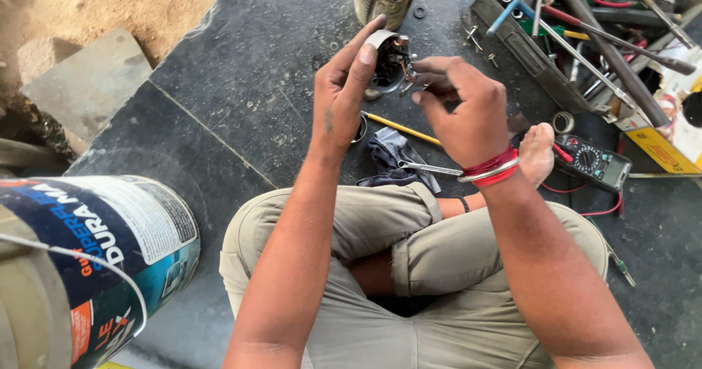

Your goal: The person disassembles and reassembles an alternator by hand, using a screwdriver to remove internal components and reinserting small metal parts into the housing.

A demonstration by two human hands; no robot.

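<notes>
**Two hands on a small motor part**

A person sits cross-legged on a dark stone floor (241, 91). The left hand (342, 95) holds a round motor part (389, 60) up above the knees, the fingers (363, 43) clamped round its metal rim with the open side facing the right hand. Inside the part, copper and dark pieces show. The right hand (464, 109) meets the part from 3 o'clock, its fingertips pinched together on something small at the part's edge; what they hold cannot be told. Red bangles (491, 170) circle the right wrist.

Below the hands, on the floor, lie a yellow-handled tool (401, 127), a dark rag (389, 149) and a spanner (428, 168). At 12 o'clock from the part stands a metal can (380, 0). At 2 o'clock sits an open toolbox (526, 54) packed with sockets, rods and wires. At 3 o'clock, beside the bare foot (537, 153), lies a multimeter (596, 163) with red leads. At 8 o'clock, close to the camera, a paint bucket (95, 259) lies on its side.
</notes>
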